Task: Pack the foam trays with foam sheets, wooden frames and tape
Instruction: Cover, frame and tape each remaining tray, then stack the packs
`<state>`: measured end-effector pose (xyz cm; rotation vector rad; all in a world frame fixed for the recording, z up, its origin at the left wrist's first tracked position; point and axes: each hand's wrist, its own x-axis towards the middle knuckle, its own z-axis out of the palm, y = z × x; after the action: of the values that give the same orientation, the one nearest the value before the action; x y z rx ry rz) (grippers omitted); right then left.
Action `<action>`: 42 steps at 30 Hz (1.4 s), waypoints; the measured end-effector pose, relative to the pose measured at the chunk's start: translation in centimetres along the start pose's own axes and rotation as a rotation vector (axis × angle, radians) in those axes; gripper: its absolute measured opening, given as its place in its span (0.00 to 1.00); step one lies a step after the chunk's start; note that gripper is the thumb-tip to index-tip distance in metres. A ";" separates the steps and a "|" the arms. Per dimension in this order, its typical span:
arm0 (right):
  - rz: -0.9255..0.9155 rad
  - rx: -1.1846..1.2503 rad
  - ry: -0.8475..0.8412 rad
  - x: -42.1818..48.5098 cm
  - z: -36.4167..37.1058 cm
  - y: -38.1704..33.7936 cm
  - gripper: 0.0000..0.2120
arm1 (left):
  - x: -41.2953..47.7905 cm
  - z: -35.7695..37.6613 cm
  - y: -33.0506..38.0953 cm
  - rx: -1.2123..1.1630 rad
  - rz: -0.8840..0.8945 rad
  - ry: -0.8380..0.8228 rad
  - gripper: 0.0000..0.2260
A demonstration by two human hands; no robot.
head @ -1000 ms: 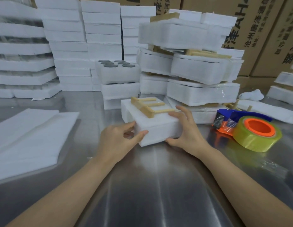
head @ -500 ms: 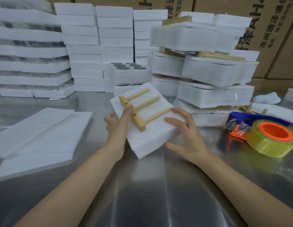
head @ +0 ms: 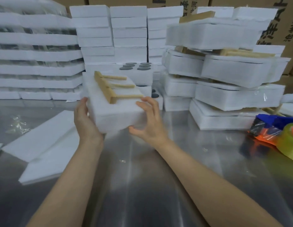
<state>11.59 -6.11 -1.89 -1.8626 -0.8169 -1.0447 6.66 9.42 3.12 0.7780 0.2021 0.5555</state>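
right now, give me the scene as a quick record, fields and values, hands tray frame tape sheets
left hand: grips the foam tray's left side
right hand: fingers spread on its right corner
foam tray: wrapped, lifted off the metal table
wooden frame: lies on top of the tray
tape dispenser: on the table, far right, untouched
foam sheets: loose, at left

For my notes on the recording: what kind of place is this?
Probably a packing area in a warehouse or small factory: stacks of white foam trays, cardboard boxes behind them, and a tape dispenser on a metal table.
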 end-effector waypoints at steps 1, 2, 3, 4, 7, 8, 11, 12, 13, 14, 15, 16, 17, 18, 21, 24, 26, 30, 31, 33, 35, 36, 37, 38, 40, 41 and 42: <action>-0.038 -0.014 -0.013 0.2 0.6 0.2 0.34 | 0.2 -0.3 -0.2 -0.054 0.011 0.020 0.18; -0.081 -0.017 -0.019 0.3 1.1 0.4 0.35 | 0.4 -0.7 -0.3 -0.082 0.039 0.043 0.18; -0.126 -0.013 -0.019 0.5 1.6 0.7 0.36 | 0.6 -1.0 -0.4 -0.095 0.078 0.064 0.17; -0.165 -0.006 -0.012 0.6 1.9 0.9 0.36 | 0.8 -1.1 -0.4 -0.107 0.121 0.089 0.16; -0.212 0.024 0.019 1.1 2.7 1.5 0.38 | 1.0 -1.0 -0.5 -0.071 0.241 0.219 0.13; -0.225 0.029 0.025 1.2 2.9 1.7 0.38 | 1.0 -1.0 -0.5 -0.065 0.287 0.271 0.13; -0.262 0.056 0.003 1.5 4.1 1.8 0.37 | 1.3 -1.3 -0.1 -0.125 0.367 0.395 0.14; -0.258 0.072 -0.014 1.7 4.8 1.7 0.37 | 1.5 -1.5 0.1 -0.142 0.388 0.426 0.14; -0.240 0.088 -0.034 1.8 5.4 1.7 0.37 | 1.7 -1.6 0.3 -0.138 0.407 0.448 0.14; -0.206 0.096 -0.060 2.1 6.2 1.6 0.37 | 1.9 -1.7 0.4 -0.110 0.420 0.458 0.14; -0.154 0.095 -0.094 2.3 6.8 1.6 0.37 | 1.9 -1.6 0.3 -0.057 0.429 0.454 0.14; -0.091 0.083 -0.136 2.6 7.3 1.6 0.37 | 1.9 -1.5 0.0 0.029 0.429 0.438 0.14; -0.029 0.070 -0.174 2.9 7.7 1.7 0.36 | 1.7 -1.4 -0.4 0.137 0.428 0.413 0.14; 0.021 0.055 -0.198 3.1 7.9 1.8 0.34 | 1.4 -1.3 -1.0 0.245 0.434 0.373 0.15; 0.094 -0.059 -0.225 3.6 8.0 2.2 0.31 | 0.7 -1.2 -2.5 0.459 0.420 0.208 0.16; 0.129 -0.184 -0.140 3.7 7.7 2.3 0.33 | 0.2 -1.1 -3.2 0.647 0.467 0.029 0.19; 0.099 -0.256 -0.055 3.8 7.5 2.2 0.35 | -0.2 -1.2 -3.5 0.765 0.601 -0.131 0.25; -0.093 -0.345 0.082 3.9 7.4 2.0 0.35 | 1.1 -1.9 -3.5 0.934 0.640 -0.161 0.33; -0.149 -0.356 0.093 3.8 7.7 2.0 0.35 | 1.5 -2.1 -3.5 0.961 0.584 -0.117 0.34; -0.200 -0.382 0.062 3.6 8.3 2.0 0.33 | 1.9 -2.1 -3.5 0.980 0.472 -0.047 0.35; -0.155 -0.405 -0.024 3.6 8.8 2.4 0.33 | 1.7 -1.7 -4.0 1.018 0.446 -0.044 0.35; -0.113 -0.419 -0.093 3.7 9.0 2.6 0.33 | 1.4 -1.5 -4.5 1.045 0.459 -0.074 0.35; -0.056 -0.450 -0.178 3.8 9.1 2.8 0.34 | 1.1 -1.3 -5.1 1.074 0.464 -0.115 0.35; 0.018 -0.500 -0.267 4.0 9.2 3.0 0.34 | 0.7 -1.1 -5.7 1.104 0.449 -0.161 0.34; 0.131 -0.594 -0.380 4.3 9.6 3.6 0.34 | 0.4 -1.0 -6.6 1.140 0.352 -0.270 0.33; 0.145 -0.610 -0.385 4.3 9.8 3.8 0.34 | 0.5 -1.1 -7.0 1.151 0.285 -0.329 0.33; 0.139 -0.626 -0.383 4.4 9.9 4.0 0.34 | 0.6 -1.2 -7.1 1.171 0.230 -0.374 0.30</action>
<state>20.27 1.51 -2.50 -2.6688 -0.5901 -0.9302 9.61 6.34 -2.76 2.0417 0.0730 0.4666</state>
